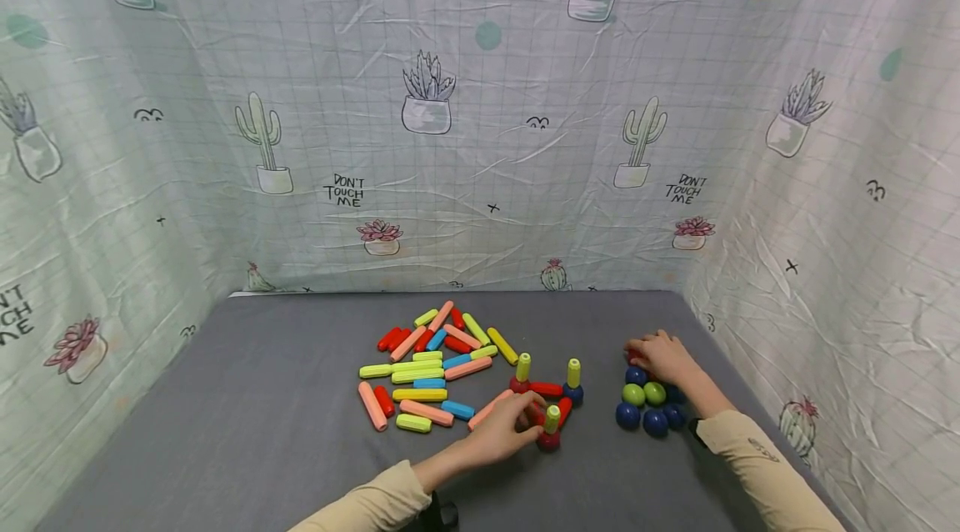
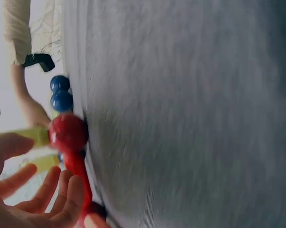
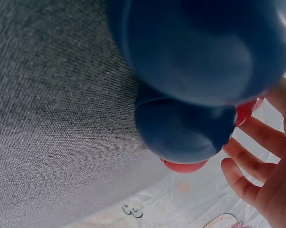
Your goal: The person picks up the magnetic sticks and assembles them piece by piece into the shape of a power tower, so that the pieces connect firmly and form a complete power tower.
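Note:
My left hand reaches over the near-left side of a triangular frame of red sticks and corner balls. Its slightly bent fingers are spread beside the frame; firm contact is unclear. A yellow-green peg stands upright on the nearest red ball, close to my thumb. Another peg rises from a blue corner ball. At the right, my right hand pinches a red ball between thumb and fingers, partly hidden behind a blue ball.
Below my right hand, green balls and several blue balls sit grouped. Left of the frame lie many loose sticks, among them a salmon stick, a blue stick and a yellow stick. A patterned curtain encloses the grey table.

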Available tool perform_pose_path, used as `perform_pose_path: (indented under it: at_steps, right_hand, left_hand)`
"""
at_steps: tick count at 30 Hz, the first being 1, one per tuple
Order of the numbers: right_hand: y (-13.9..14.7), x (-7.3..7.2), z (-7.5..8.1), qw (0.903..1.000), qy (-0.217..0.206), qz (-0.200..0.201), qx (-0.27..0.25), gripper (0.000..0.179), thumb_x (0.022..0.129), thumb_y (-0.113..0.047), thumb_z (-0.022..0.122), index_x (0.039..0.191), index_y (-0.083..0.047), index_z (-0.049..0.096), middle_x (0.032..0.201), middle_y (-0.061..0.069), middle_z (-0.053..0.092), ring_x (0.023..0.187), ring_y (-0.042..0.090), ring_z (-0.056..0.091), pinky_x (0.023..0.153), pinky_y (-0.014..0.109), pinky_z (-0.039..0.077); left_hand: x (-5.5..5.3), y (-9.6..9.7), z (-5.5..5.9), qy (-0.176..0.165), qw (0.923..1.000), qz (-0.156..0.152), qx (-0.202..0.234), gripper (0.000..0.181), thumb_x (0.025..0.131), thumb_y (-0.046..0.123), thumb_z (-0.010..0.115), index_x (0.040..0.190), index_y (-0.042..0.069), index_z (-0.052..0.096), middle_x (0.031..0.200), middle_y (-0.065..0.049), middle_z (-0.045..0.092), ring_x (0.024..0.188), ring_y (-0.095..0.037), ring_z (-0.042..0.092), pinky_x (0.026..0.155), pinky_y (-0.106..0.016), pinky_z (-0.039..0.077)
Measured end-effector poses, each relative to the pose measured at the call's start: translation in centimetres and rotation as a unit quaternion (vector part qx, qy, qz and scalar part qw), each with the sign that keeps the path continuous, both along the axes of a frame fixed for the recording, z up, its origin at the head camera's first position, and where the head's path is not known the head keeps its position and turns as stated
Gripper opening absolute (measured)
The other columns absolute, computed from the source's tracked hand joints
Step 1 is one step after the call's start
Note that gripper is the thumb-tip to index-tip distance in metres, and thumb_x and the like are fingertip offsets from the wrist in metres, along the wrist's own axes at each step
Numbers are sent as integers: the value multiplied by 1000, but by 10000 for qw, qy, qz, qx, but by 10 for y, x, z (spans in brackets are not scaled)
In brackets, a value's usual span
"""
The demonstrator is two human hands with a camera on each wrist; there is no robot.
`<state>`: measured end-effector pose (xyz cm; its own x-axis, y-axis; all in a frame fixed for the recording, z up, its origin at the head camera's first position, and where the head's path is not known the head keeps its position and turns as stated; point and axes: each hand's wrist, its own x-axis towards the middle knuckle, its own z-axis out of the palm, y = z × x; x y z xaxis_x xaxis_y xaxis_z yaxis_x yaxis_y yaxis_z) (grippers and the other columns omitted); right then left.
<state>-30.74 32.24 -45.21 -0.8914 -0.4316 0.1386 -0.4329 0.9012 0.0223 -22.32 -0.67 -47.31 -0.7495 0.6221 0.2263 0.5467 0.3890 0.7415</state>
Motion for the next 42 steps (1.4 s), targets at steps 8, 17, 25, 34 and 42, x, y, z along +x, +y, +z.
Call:
perform_pose_path:
  at_steps: [8,17,25,34,42]
  right_hand:
    - [-4,2,1,9975,706,104,9,28,78,-20,66,102,-6,62,89,13,58,76,31,50,57,43,42]
    - [-37,9,23,9787,1864,839,-209,33,72,-19,72,99,-3,62,92,11,53,74,25,47,57,35,41]
    - [-86,24,51,9589,2252,1649,-519,35,73,-20,71,103,-6,61,96,9,53,80,22,47,62,33,42]
    - [-128,37,58,9534,2059,2182,-322,38,75,-27,70,109,-12,59,100,3,54,86,18,45,68,29,43]
    - [-145,36,49,9561,1788,2318,-122,37,78,-26,68,112,-16,57,105,2,53,90,19,44,69,30,42]
  left_hand:
    - [-11,-20,6,1592,9679,1167,-1553,28,84,13,60,111,10,58,94,-6,55,76,-15,46,57,-20,40]
    - [-15,-22,4,2448,9304,832,-2599,25,87,14,55,112,16,57,97,-4,58,74,-16,49,54,-21,41]
    - [-17,-23,3,3749,8570,759,-3453,18,83,19,61,101,21,60,95,2,61,83,-18,50,71,-34,44]
    - [-14,-17,0,3892,8369,836,-3757,17,85,18,59,102,17,60,92,0,59,77,-15,49,64,-26,44]
    - [-13,-11,-2,3597,8504,857,-3744,16,84,14,61,99,14,58,90,-4,56,68,-18,47,50,-21,45]
